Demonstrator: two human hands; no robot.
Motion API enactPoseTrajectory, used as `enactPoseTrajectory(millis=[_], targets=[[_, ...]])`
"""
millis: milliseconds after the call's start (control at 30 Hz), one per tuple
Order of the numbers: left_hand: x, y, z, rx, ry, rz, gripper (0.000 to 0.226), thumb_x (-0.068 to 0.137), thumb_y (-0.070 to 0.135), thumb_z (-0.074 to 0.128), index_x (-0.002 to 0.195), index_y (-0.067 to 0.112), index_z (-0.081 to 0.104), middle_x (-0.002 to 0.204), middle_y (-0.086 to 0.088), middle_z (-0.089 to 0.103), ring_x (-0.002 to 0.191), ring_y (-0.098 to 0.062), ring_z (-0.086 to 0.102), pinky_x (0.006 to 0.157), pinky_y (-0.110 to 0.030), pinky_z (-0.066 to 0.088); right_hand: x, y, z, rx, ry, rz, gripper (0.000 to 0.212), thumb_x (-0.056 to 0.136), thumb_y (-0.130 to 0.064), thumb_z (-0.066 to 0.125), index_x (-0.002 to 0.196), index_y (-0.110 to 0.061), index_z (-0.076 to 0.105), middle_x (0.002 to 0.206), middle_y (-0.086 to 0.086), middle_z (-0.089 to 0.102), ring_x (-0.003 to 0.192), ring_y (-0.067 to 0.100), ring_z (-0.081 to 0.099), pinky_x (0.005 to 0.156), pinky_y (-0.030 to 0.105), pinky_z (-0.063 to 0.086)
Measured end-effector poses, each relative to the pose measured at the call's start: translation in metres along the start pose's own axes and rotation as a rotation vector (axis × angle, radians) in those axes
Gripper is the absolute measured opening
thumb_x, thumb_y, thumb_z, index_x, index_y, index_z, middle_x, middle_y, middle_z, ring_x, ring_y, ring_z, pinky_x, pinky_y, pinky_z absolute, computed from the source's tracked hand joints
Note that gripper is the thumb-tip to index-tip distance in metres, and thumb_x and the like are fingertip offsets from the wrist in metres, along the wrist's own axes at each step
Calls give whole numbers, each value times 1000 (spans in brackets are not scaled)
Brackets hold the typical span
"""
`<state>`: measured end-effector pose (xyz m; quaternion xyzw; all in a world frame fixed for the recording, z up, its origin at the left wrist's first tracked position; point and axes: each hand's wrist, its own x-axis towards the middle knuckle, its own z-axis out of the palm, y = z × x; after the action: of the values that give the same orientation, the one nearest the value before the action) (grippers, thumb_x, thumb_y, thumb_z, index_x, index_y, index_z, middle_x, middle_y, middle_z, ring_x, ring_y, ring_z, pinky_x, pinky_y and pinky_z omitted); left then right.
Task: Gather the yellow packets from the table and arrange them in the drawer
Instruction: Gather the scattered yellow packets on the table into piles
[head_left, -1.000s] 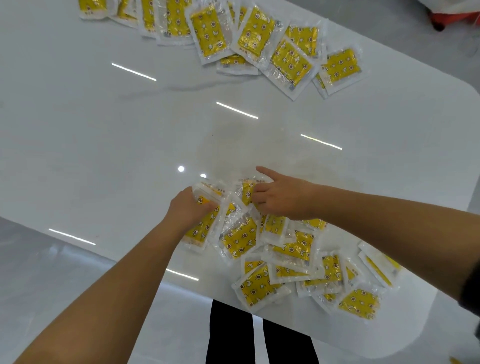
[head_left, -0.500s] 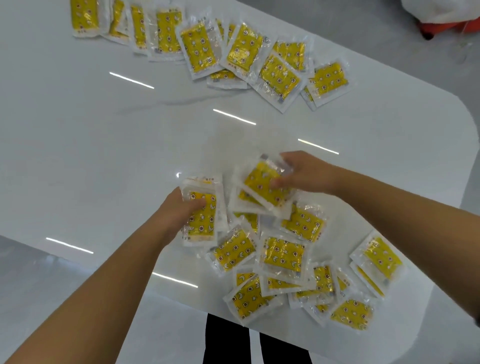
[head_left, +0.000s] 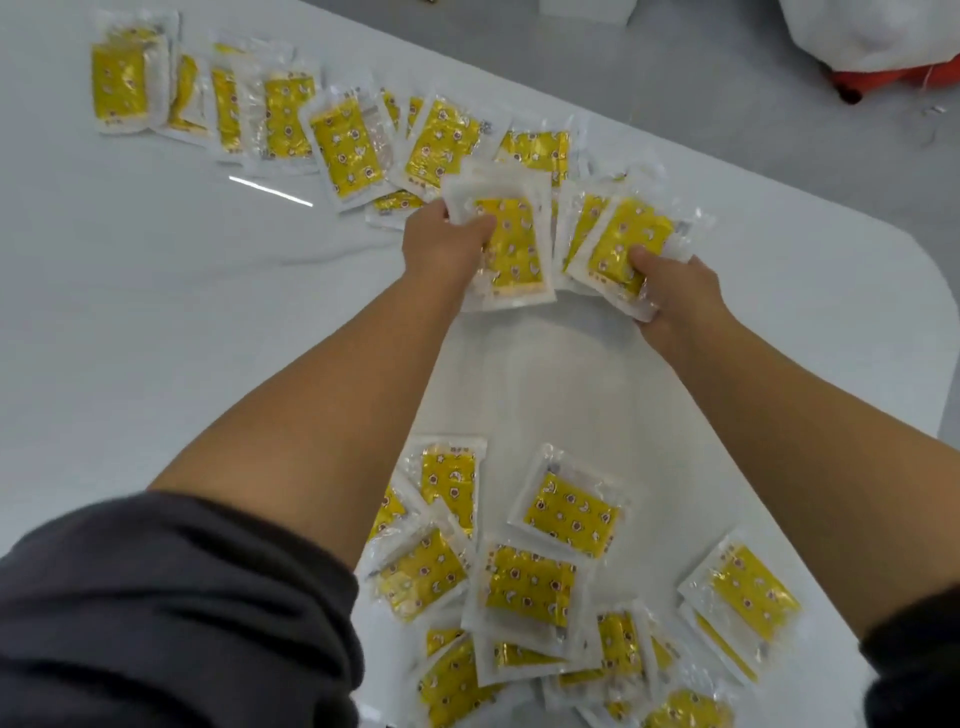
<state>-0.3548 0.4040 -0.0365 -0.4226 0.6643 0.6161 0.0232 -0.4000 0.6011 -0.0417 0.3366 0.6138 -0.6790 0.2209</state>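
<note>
Two hands work the far row: the left hand (head_left: 447, 249) pinches a small stack of yellow packets (head_left: 511, 249), the right hand (head_left: 675, 296) clamps another few (head_left: 623, 244). More lie loose on the white table (head_left: 156, 312). These glossy clear-edged sachets could slide from either overfilled grip.

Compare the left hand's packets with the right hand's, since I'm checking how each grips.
The left hand holds a squared-up stack, top packet roughly upright in the picture. The right hand holds packets tilted and fanned apart. The left grips its stack's side edge; the right pinches a lower corner. Both hold yellow, clear-wrapped packets above the table.
</note>
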Motion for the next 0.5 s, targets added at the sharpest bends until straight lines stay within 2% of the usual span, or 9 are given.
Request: enactPoseTrajectory(millis=[67,100,167,233,367,500], targets=[[16,10,10,24,11,38,9,82,20,68,87,13,64,87,-5,67,82,-21,66,74,-36,56,11,-11,9,34,-23,-15,17,86,-10,69,95,-20,59,101,3,69,88,20,70,65,38,60],[23,11,14,46,12,27,10,82,20,68,82,11,64,90,-10,68,83,-25,68,74,-40,58,16,-14,13,-44,-2,-15,16,85,-13,70,93,-19,58,101,4,68,85,20,69,60,35,60],[27,6,17,125,-6,-49,13,83,14,66,74,11,58,91,-18,68,80,-33,70,70,-47,59,24,-12,14,-344,61,-6,18,82,-19,72,86,-16,55,102,10,66,77,22,66,49,29,57],[27,-3,19,198,-18,-120,11,84,10,66,78,6,58,87,-22,69,75,-35,71,69,-47,60,29,-4,12,-579,84,-19,20,78,-26,71,80,-15,53,99,15,68,71,26,68,51,31,57],[19,-14,21,177,-43,-159,20,85,5,66,69,8,55,70,-16,65,66,-30,68,72,-45,60,28,4,6,-713,26,-66,17,85,-26,61,79,-10,57,79,14,72,41,17,64,40,21,48],[2,-19,15,184,-43,-135,14,87,13,66,76,10,57,72,-10,66,63,-24,69,71,-41,60,12,9,-1,-940,-42,-46,32,91,-39,53,89,-8,59,65,4,69,35,11,60,35,13,38]])
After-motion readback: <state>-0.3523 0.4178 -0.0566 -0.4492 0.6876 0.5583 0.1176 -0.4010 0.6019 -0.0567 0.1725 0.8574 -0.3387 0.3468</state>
